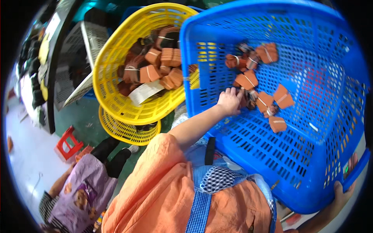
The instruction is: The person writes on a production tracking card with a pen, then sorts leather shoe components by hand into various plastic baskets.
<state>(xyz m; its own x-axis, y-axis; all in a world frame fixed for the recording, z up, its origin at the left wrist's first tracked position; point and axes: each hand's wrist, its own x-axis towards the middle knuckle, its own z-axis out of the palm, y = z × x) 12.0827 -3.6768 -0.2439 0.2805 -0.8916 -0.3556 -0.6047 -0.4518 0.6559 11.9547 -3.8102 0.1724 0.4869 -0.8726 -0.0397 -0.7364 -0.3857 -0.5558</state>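
A large blue plastic basket (229,145) is tilted in front of me, its open side toward me. Several tied bundles of flat orange-brown pieces (283,96) lie inside it, with some darker bundles among them. My left hand (230,101) reaches into the basket, fingers curled against a brown bundle (243,101) that it partly hides. At the lower right, my right hand (342,191) grips the basket by its handle at the rim. A yellow basket (101,72) to the left holds more banded bundles (149,73) and a white paper slip (145,92).
Beneath the yellow basket stands another yellow basket (107,123). A red stool (69,143) is on the green floor at left. Close by is another person in a purple apron (83,190). A dark-edged table (52,77) with black items runs along the left.
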